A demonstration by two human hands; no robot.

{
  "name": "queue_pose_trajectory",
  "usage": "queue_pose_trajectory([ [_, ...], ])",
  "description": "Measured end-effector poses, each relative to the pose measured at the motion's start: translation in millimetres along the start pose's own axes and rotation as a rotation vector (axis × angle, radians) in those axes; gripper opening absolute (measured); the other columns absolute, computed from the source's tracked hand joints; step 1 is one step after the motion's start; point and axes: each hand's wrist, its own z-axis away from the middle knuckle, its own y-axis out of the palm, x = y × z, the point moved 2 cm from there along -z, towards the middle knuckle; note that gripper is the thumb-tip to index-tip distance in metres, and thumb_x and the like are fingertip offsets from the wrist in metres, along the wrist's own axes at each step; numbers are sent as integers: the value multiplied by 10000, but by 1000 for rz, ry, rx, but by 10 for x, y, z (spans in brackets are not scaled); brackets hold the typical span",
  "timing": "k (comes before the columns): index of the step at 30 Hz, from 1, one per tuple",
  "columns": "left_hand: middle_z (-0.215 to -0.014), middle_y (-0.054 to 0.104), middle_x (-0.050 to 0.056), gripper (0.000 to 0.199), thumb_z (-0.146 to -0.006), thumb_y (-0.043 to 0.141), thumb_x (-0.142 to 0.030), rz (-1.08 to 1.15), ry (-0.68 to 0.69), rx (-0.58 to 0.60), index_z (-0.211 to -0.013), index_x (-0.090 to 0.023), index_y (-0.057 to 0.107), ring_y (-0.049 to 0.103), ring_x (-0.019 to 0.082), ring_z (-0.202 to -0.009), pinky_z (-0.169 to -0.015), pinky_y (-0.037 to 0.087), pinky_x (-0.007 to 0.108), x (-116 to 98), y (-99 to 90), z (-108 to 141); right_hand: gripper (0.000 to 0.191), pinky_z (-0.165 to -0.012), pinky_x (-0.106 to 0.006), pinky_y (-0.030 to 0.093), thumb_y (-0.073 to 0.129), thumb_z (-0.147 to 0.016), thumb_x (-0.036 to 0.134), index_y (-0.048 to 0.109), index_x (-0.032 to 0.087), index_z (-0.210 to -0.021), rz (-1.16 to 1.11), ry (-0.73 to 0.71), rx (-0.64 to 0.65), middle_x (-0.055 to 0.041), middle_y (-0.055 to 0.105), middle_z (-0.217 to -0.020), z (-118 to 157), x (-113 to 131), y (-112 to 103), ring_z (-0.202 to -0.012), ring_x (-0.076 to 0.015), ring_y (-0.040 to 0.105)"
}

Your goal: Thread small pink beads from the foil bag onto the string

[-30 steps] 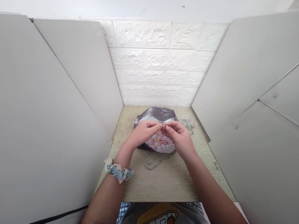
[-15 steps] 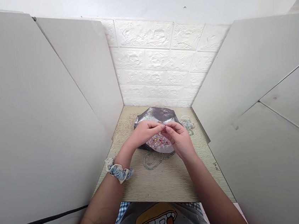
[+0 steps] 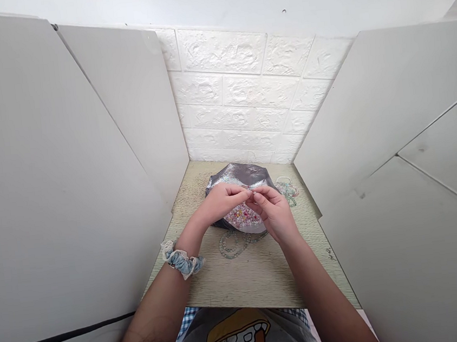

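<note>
Over a shiny silver-grey bag, my left hand [image 3: 223,200] and my right hand [image 3: 274,212] meet fingertip to fingertip. Both are closed in a pinch. A tiny pale thing shows between the fingertips, too small to name. Beneath them lies the silver-grey bag [image 3: 247,173], with a heap of small pink, white and yellow beads [image 3: 241,216] at its near side, partly covered by my hands. Just in front of the bag, a looped strand of pale green and clear beads [image 3: 233,245] rests on the wooden surface, running toward my right hand's underside.
More beaded strands [image 3: 286,191] in green and pink lie right of the bag. A few tiny shiny pieces [image 3: 329,254] sit by the right edge of the wooden tabletop [image 3: 240,284]. Pale panels [image 3: 140,104] stand close on both sides, with a white brick-pattern wall [image 3: 240,93] behind.
</note>
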Motion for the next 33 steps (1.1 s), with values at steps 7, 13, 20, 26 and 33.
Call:
queue_pose_trajectory([
  [7, -542, 427, -15, 347, -735, 428, -410, 0, -42, 9, -606, -123, 574, 350, 76, -533, -483, 260, 199, -13, -8, 9, 159, -746, -298, 462, 629, -645, 298, 577, 199, -759, 212, -78, 26, 8, 596, -735, -12, -21, -37, -738, -113, 558],
  [13, -473, 310, -30, 396, -739, 418, -445, -17, -59, 59, -491, -137, 399, 266, 63, -458, -436, 189, 211, 42, 0, -7, 104, -666, -274, 401, 531, -727, 255, 520, 191, -646, 699, -446, 14, -5, 502, -725, 33, 67, -25, -714, -123, 481],
  [20, -504, 352, -30, 362, -747, 413, -448, 57, -76, 110, -560, -139, 437, 294, 53, -431, -413, 216, 201, 74, 35, -23, 111, -651, -265, 371, 457, -773, 228, 488, 194, -672, 857, -558, 39, -6, 466, -727, 67, 97, 9, -717, -126, 452],
  [26, -699, 538, 19, 175, -697, 444, -299, 268, -154, 207, -705, -148, 532, 508, 101, -580, -480, 345, 208, 39, 31, 6, 134, -607, -237, 374, 466, -774, 305, 484, 190, -707, 717, -488, -110, 7, 465, -695, 81, 144, -30, -652, -104, 451],
  [33, -688, 547, 56, 112, -553, 420, -131, 681, 64, 383, -491, -131, 513, 483, 135, -692, -676, 384, 270, 18, -16, 49, 160, -513, -198, 399, 444, -776, 381, 400, 228, -764, 359, -453, -316, 60, 362, -634, 2, 165, -222, -473, -47, 387],
])
